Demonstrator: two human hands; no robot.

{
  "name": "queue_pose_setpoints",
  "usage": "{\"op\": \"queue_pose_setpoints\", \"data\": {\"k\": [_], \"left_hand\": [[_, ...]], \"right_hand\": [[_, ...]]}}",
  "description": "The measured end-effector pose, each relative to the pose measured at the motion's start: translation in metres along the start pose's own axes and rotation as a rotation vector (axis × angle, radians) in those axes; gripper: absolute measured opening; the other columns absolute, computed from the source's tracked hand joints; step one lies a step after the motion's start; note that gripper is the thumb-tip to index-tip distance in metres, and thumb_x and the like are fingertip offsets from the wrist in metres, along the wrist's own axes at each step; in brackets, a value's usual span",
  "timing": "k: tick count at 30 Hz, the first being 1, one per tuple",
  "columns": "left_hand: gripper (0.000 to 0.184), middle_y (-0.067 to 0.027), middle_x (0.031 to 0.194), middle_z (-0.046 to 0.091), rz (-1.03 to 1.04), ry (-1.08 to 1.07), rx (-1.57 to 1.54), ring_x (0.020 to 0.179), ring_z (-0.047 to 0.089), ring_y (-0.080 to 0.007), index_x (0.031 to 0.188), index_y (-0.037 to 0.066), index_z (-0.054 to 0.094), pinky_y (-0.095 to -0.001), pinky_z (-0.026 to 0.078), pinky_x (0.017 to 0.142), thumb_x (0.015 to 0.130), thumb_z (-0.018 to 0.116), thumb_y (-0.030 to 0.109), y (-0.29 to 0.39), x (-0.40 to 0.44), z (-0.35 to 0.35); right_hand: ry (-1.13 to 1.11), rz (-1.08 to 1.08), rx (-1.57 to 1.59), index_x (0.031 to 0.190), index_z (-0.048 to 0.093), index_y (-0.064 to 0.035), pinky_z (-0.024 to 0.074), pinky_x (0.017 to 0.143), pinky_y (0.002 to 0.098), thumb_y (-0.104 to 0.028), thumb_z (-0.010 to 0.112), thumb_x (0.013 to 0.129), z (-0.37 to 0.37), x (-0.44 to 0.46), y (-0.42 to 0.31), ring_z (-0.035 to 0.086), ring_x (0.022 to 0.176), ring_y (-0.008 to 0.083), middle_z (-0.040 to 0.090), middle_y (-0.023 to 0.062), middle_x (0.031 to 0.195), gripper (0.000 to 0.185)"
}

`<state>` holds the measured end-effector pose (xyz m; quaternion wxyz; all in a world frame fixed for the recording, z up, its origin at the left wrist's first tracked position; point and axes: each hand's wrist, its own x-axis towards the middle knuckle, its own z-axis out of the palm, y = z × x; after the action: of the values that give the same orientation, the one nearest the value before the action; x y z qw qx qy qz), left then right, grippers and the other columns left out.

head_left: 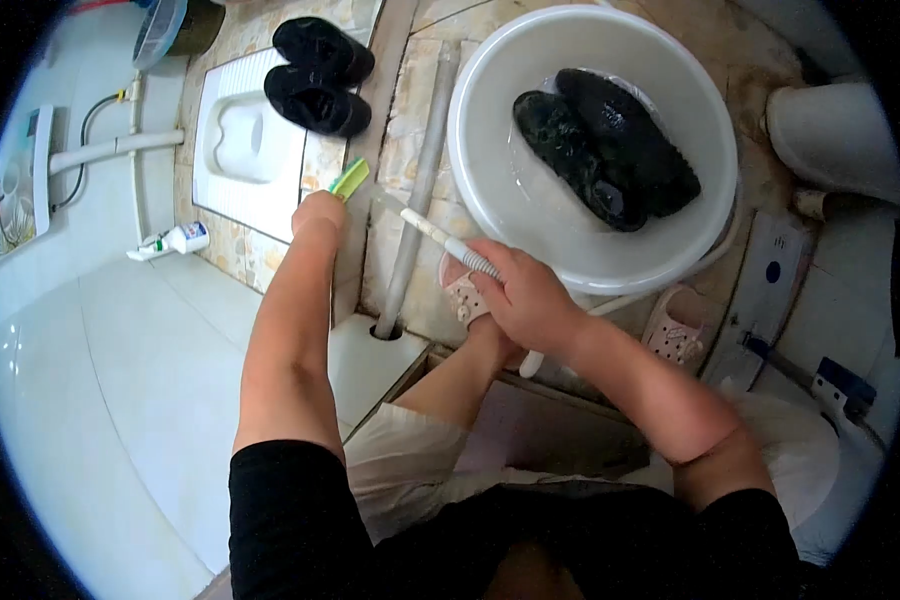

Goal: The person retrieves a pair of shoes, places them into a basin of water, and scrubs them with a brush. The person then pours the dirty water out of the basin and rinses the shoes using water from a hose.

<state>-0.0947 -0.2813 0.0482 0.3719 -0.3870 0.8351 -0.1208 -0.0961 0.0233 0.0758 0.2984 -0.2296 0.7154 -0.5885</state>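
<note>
My left hand (318, 215) is closed round a green brush (350, 180) beside the squat toilet (252, 140). In my right hand (525, 295) is a white hose (440, 238), its free end pointing toward the brush; water seems to come from it. Two wet black shoes (610, 150) lie side by side in a large white basin (480, 210) at the upper right. Another pair of black shoes (320, 80) rests at the toilet's upper right edge, just above the brush.
A grey pipe (415, 200) runs along the floor between toilet and basin. A white bottle (190, 237) lies at the left, and a bucket (182, 30) stands at the upper left. Pink clogs (678, 325) are on my feet below the basin.
</note>
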Motion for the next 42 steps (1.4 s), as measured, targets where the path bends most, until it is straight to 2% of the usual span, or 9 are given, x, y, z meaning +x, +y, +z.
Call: {"op": "queue_pose_setpoints", "data": {"k": [7,12,16,20,22,28,32,36,42], "left_hand": [[0.042,-0.0174,0.088,0.058,0.043,0.036,-0.194,0.08,0.058,-0.0293,0.089,0.001,0.058,-0.0374,0.046,0.067,0.083,0.038,0.037,0.043,0.07,0.042],[0.046,-0.0141,0.051,0.049,-0.209,0.059,-1.063,0.037,0.048,-0.0251,0.07,-0.004,0.05,-0.0381,0.04,0.035,0.085,0.035,0.036,0.086,0.039,0.01],[0.04,-0.0111,0.051,0.047,-0.221,-0.106,-1.298,0.038,0.045,-0.0227,0.08,-0.002,0.046,-0.0361,0.038,0.034,0.085,0.037,0.036,0.119,0.057,-0.027],[0.038,-0.0154,0.064,0.055,-0.206,-0.16,-1.2,0.047,0.052,-0.025,0.086,-0.003,0.049,-0.0371,0.042,0.042,0.086,0.035,0.032,0.116,0.069,0.006],[0.04,-0.0201,0.08,0.058,-0.049,-0.042,-0.628,0.065,0.059,-0.0281,0.088,-0.004,0.054,-0.0377,0.046,0.054,0.084,0.036,0.032,0.101,0.087,0.052],[0.034,-0.02,0.094,0.056,-0.035,0.265,-0.522,0.09,0.054,-0.0298,0.09,-0.002,0.058,-0.0371,0.043,0.077,0.081,0.038,0.025,0.123,0.077,-0.018],[0.029,-0.018,0.096,0.056,0.153,0.057,-0.048,0.095,0.053,-0.0266,0.091,-0.001,0.058,-0.0327,0.043,0.078,0.077,0.041,0.019,0.142,0.109,-0.04],[0.032,-0.0174,0.092,0.058,-0.217,-0.094,-0.789,0.089,0.055,-0.0295,0.092,-0.002,0.057,-0.0329,0.044,0.076,0.078,0.043,0.024,0.146,0.086,-0.061],[0.031,-0.0198,0.093,0.056,0.054,0.298,-0.405,0.089,0.055,-0.0312,0.088,-0.002,0.057,-0.0341,0.045,0.074,0.077,0.048,0.025,0.162,0.107,-0.076]], "right_hand": [[0.109,0.133,0.123,0.105,0.042,0.0013,0.0414,0.07,0.0406,-0.011,0.049,0.076,-0.016,0.012,-0.012,0.052,0.079,0.0371,0.053,0.0229,0.086,0.032],[0.224,0.099,0.187,0.107,0.039,0.0023,0.0405,0.072,0.0406,-0.011,0.048,0.077,-0.025,0.034,-0.014,0.052,0.082,0.0373,0.052,0.0236,0.089,0.035],[0.187,0.091,0.192,0.108,0.037,0.0023,0.0399,0.074,0.0402,-0.01,0.047,0.078,-0.041,0.055,-0.019,0.051,0.084,0.0379,0.051,0.0244,0.091,0.034],[0.193,0.097,0.16,0.107,0.04,0.0017,0.0398,0.075,0.0349,-0.009,0.046,0.078,-0.055,0.059,-0.016,0.052,0.085,0.0331,0.052,0.0227,0.092,0.032],[0.185,0.107,0.163,0.107,0.04,0.0014,0.0397,0.075,0.0348,-0.009,0.046,0.078,-0.061,0.056,-0.016,0.052,0.085,0.033,0.052,0.0225,0.092,0.032],[0.195,0.126,0.204,0.108,0.041,0.0008,0.0403,0.074,0.033,-0.01,0.047,0.078,-0.072,0.066,-0.003,0.053,0.084,0.0287,0.053,0.0196,0.092,0.032],[0.231,0.142,0.283,0.108,0.041,0.0008,0.0408,0.072,0.0293,-0.011,0.047,0.079,-0.084,0.084,0.001,0.053,0.081,0.0203,0.053,0.0151,0.089,0.031],[0.285,0.128,0.332,0.108,0.042,0.0005,0.0404,0.07,0.0268,-0.01,0.046,0.08,-0.095,0.096,0.008,0.051,0.077,0.0148,0.053,0.0112,0.087,0.03],[0.284,0.089,0.417,0.106,0.04,0.0025,0.0424,0.07,0.0356,-0.008,0.048,0.078,-0.101,0.11,0.013,0.055,0.078,0.0294,0.053,0.0204,0.086,0.031]]}}
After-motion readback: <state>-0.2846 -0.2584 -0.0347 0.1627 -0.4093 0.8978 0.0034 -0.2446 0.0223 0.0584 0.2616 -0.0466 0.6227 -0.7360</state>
